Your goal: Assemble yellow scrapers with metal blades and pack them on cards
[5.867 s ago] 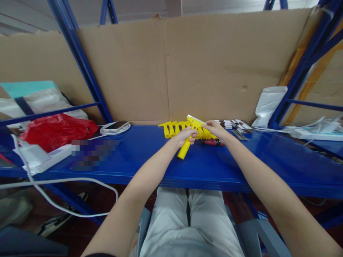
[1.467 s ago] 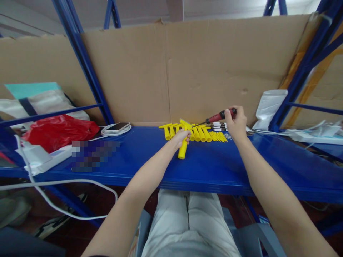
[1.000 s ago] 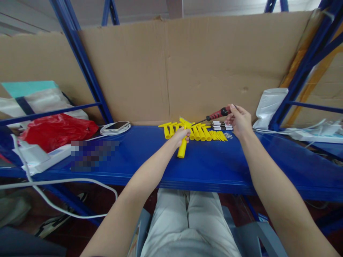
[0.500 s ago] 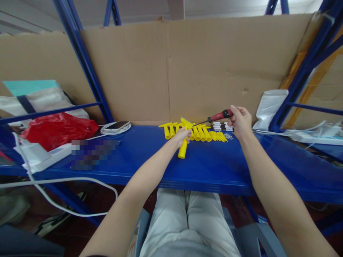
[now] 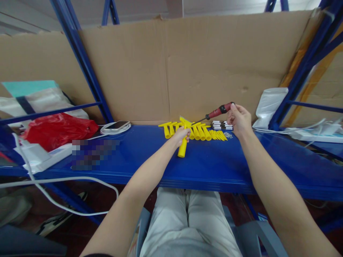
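Handle of yellow T-shaped tool (image 5: 182, 149) runs roughly 12 to 6, head at 12, butt at 6, over blue shelf (image 5: 214, 162). Left hand (image 5: 183, 134) wrapped round it just below the head: the nearer hand. Red-handled screwdriver (image 5: 215, 112) slants 2 to 8, tip end at the head's 3 o'clock side; contact too fine to tell. Right hand (image 5: 241, 120), out past 2, pinches its rear end in fingertips. Row of yellow tools (image 5: 201, 132) spreads 9 to 3 behind; fanned yellow pieces (image 5: 218, 135) and small metal bits (image 5: 228, 135) toward 4.
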A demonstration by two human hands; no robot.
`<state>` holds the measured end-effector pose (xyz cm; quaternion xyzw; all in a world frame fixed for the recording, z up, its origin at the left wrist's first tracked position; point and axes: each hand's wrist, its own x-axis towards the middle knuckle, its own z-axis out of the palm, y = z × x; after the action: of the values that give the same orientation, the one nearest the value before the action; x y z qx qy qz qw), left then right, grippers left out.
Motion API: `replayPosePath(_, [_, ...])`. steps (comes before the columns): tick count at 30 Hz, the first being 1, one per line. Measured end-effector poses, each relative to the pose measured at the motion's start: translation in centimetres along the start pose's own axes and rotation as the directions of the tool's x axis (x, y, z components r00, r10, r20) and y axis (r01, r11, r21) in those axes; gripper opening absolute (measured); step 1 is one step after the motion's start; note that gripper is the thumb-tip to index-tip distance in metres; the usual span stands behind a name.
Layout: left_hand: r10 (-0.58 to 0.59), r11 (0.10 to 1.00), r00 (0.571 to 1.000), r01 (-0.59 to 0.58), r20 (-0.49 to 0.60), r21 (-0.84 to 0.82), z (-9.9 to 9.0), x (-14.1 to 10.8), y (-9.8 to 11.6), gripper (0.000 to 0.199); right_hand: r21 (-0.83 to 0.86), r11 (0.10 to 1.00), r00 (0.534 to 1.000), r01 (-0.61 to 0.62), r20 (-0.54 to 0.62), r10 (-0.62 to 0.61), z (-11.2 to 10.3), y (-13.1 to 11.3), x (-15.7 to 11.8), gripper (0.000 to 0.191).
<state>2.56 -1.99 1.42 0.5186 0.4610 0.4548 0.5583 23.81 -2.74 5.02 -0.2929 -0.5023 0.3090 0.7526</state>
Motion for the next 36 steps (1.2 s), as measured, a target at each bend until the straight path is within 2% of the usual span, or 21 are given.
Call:
replayPosePath(3, [0.003, 1.000, 1.000, -0.003, 0.001, -0.001, 0.00, 0.02, -0.03, 0.022, 0.003, 1.000, 0.998, 0.011, -0.057, -0.011, 0.05, 0.20, 0.08, 0.041])
replayPosePath(6, [0.008, 1.000, 1.000, -0.008, -0.002, -0.001, -0.01, 0.04, -0.07, 0.022, -0.007, 1.000, 0.998, -0.003, -0.062, 0.003, 0.06, 0.30, 0.10, 0.041])
replayPosePath(17, [0.005, 1.000, 1.000, -0.005, -0.020, 0.003, -0.02, -0.01, 0.06, 0.022, 0.021, 0.997, 0.995, -0.072, 0.078, 0.070, 0.01, -0.11, -0.13, 0.031])
replayPosePath(25, [0.019, 1.000, 1.000, -0.019, -0.005, 0.000, -0.02, -0.01, -0.08, 0.023, 0.019, 1.000, 0.998, -0.025, -0.057, 0.026, -0.06, 0.39, 0.16, 0.040])
replayPosePath(28, [0.029, 1.000, 1.000, -0.029, -0.002, 0.005, 0.01, 0.00, -0.13, 0.024, 0.007, 1.000, 0.996, -0.023, -0.084, 0.023, -0.09, 0.46, 0.21, 0.038])
replayPosePath(36, [0.028, 1.000, 0.999, -0.028, -0.016, 0.004, 0.08, -0.08, -0.13, 0.023, 0.046, 0.995, 0.996, -0.089, 0.028, 0.088, 0.12, -0.33, -0.19, 0.034])
